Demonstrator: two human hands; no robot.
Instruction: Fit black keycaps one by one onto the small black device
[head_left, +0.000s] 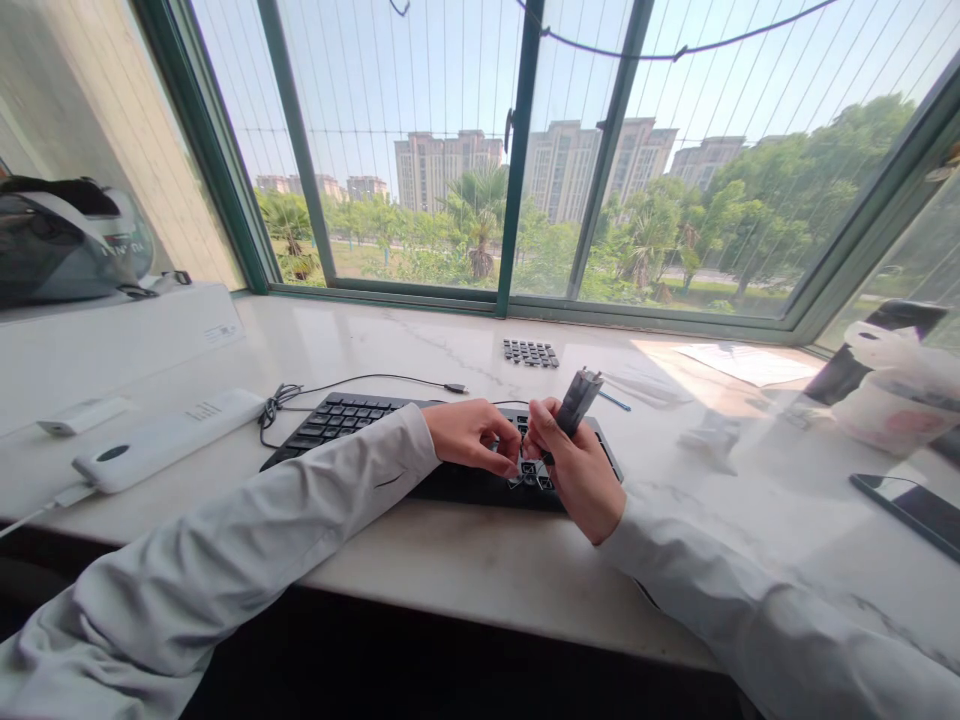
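Keyboard (337,415) lies beneath both: my left hand (472,436) curls half-closed, its hold unclear; my right hand (583,478) grips a dark-grey tool (579,400).

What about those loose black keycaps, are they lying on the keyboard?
No, the black keycaps lie in rows on the white countertop, between the keyboard and the window.

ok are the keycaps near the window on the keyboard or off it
Off: the keycaps lie in rows on the table beyond the keyboard, apart from it.
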